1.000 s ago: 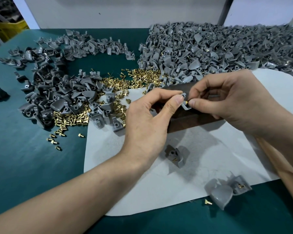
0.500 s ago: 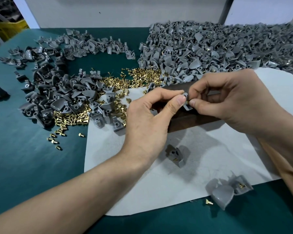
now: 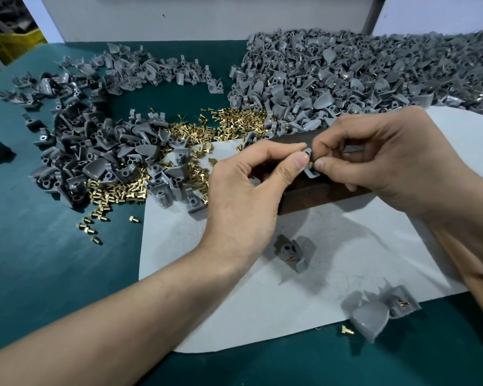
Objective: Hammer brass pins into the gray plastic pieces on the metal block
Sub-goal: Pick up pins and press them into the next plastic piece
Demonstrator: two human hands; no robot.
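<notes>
Above the dark rectangular metal block (image 3: 321,195), left hand (image 3: 243,196) and right hand (image 3: 388,162) pinch 1 small gray plastic piece (image 3: 311,171), a short brass pin (image 3: 311,164) between the thumbs. It looks light, stiff, probably slippery; best held by its edges.

Matt gray plastic pieces (image 3: 346,79), shiny brass pins (image 3: 229,126), dark metal block (image 3: 318,196).

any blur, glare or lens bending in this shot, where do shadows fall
Head view: sharp where the left hand pinches the gray piece and the right hand the brass pin; soft shadows fall on the white sheet below them; wide-angle bending smears the far-right pile; no harsh glare.
</notes>
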